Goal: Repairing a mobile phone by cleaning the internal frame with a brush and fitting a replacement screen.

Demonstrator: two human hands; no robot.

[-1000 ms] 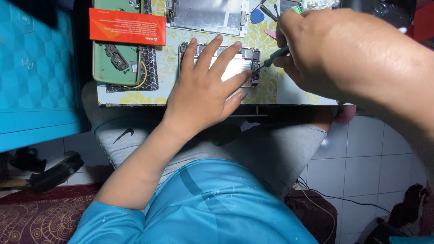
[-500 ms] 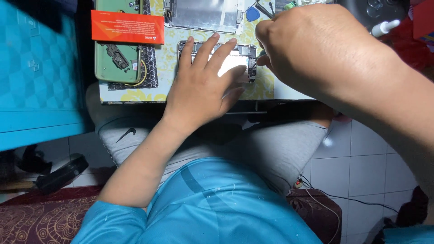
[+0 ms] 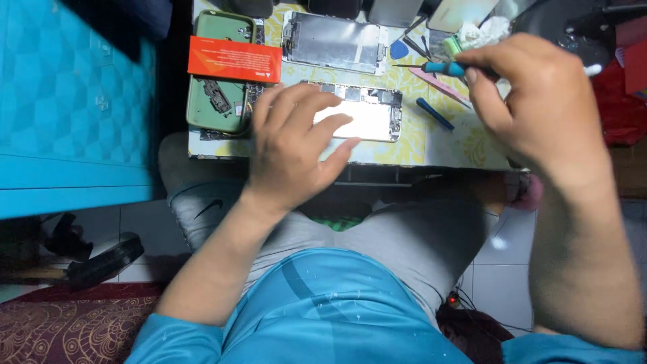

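On the table (image 3: 411, 152), opened phone (image 3: 367, 114) under left hand (image 3: 293, 145).

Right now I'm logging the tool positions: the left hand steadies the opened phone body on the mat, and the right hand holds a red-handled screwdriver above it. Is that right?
Not quite: the screwdriver in the right hand has a teal-blue handle, not red, as the head view shows. The rest holds: the left hand rests on the opened phone body on the mat.

1 head camera looks steeply down, close over the worktable (image 3: 445, 145).
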